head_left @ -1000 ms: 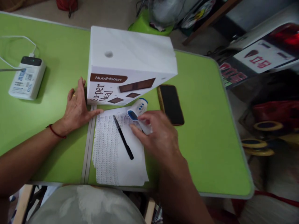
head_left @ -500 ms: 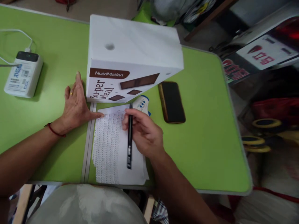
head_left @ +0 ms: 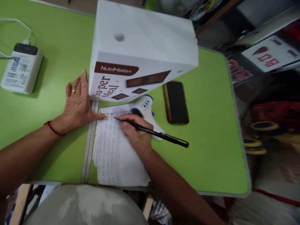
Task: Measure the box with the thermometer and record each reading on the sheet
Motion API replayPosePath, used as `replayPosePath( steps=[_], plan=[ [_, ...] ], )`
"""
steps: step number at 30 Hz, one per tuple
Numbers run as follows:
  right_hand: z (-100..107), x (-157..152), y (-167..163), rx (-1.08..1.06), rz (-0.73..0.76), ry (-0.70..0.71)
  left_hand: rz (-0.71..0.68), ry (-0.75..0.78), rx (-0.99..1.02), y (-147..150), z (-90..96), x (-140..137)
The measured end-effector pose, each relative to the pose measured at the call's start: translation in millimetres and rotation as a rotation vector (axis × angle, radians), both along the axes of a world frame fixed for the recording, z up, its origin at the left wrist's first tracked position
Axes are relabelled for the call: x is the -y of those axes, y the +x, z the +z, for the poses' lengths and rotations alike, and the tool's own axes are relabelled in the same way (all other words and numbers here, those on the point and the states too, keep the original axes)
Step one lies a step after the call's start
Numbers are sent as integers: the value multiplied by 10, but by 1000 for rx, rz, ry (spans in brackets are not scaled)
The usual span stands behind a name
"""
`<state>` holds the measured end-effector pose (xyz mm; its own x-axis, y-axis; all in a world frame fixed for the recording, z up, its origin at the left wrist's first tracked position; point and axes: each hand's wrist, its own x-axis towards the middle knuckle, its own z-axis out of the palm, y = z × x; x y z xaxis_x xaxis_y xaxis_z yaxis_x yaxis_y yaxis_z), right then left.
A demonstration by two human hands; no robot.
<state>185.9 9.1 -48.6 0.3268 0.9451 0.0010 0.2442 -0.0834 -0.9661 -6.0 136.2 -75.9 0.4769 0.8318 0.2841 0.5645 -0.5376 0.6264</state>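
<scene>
Between the fingers of my right hand [head_left: 138, 132] is a black pen [head_left: 168, 137], its tip low over the written lines of a sheet of paper [head_left: 131, 165]. Rows of small handwriting cover the left part of the sheet. My left hand [head_left: 79, 104] lies spread on the green table, its thumb on the top left edge of the paper and its fingers beside a white NutriMotion box [head_left: 145, 40]. A white and blue thermometer gun [head_left: 146, 107] lies behind my right hand, which partly covers it.
A dark phone [head_left: 176, 102] in a brown case lies right of the box. At the left stands a white power bank [head_left: 22, 68] with cables plugged in. A metal seam [head_left: 87, 156] crosses the green table [head_left: 211, 150], beyond whose right edge are stacked goods.
My right hand has turned the pen from upright to slanting, with its tip now down at the writing. The thermometer gun shows more. The view has shifted slightly.
</scene>
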Motion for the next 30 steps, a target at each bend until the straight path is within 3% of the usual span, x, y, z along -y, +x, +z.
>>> replayPosePath(
  steps=[8, 14, 30],
  plan=[
    [8, -18, -88, 165, -91, 43, -5, 5, -22, 3, 6, -2],
    [-81, -31, -85, 246, -45, 214, 14, -18, -157, 14, 91, 12],
    [-160, -31, -77, 333, -14, 244, 9, 6, -181, 0, 72, 11]
  ],
)
